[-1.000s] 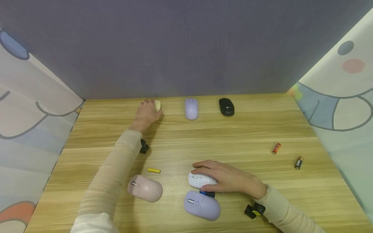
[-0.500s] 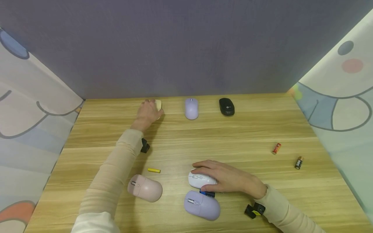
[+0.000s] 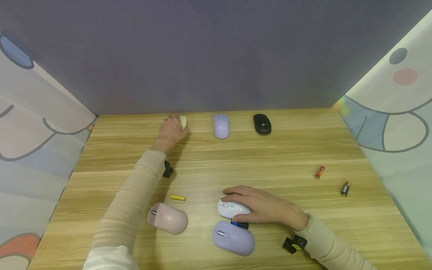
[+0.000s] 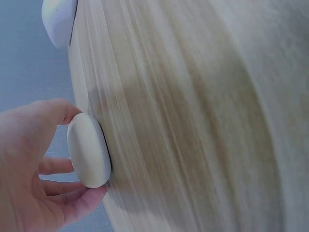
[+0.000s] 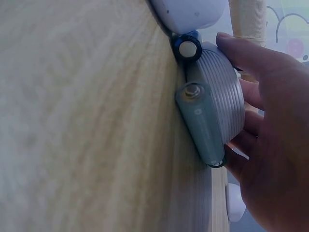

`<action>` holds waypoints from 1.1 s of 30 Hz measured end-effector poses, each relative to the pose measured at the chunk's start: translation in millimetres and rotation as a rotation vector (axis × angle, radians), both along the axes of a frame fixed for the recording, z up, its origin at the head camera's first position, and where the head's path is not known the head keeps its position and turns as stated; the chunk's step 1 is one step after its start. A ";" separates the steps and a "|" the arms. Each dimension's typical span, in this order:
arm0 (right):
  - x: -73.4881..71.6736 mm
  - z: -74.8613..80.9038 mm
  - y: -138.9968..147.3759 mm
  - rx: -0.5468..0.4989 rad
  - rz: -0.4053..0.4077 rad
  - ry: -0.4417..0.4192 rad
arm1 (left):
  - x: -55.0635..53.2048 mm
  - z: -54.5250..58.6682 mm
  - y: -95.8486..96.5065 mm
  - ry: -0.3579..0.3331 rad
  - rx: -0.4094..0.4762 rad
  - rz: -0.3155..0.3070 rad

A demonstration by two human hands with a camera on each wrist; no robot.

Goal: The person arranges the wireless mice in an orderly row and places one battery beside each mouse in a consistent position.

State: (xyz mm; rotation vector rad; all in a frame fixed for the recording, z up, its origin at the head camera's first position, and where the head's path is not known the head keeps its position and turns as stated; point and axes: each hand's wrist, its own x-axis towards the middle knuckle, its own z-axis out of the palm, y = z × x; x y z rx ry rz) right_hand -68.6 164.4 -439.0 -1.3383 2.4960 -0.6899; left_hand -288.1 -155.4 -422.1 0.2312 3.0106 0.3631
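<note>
At the table's far left edge my left hand (image 3: 170,131) holds a cream computer mouse (image 3: 183,122). The left wrist view shows thumb and fingers around the rim of this cream mouse (image 4: 88,150), which sits on the tabletop. Nearer the front, my right hand (image 3: 266,205) grips a white mouse (image 3: 233,209), thumb on its near side. A dark blue battery (image 3: 240,225) lies between that mouse and a lavender mouse (image 3: 234,239). In the right wrist view, a grey-green battery (image 5: 202,128) lies against the white mouse's ridged end (image 5: 224,96).
Along the back edge lie another lavender mouse (image 3: 221,126) and a black mouse (image 3: 262,124). A pink mouse (image 3: 167,218) and a yellow battery (image 3: 178,197) are at front left. On the right lie a red battery (image 3: 320,172) and a black-and-gold battery (image 3: 345,188). A grey panel (image 3: 216,56) stands behind.
My left hand has shifted very slightly to the right with the cream mouse since the first frame. The right hand and the other things have stayed put.
</note>
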 end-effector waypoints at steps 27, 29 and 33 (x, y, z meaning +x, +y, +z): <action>-2.2 -2.6 -0.4 -0.007 0.006 0.006 | 1.7 -0.4 -3.4 -0.049 -0.032 0.011; -2.8 -2.6 -0.2 -0.005 0.008 0.010 | 1.2 -0.6 -4.3 -0.040 -0.045 0.011; -4.3 -2.1 -0.2 0.003 0.007 0.005 | 1.0 0.9 -5.6 -0.009 -0.074 0.013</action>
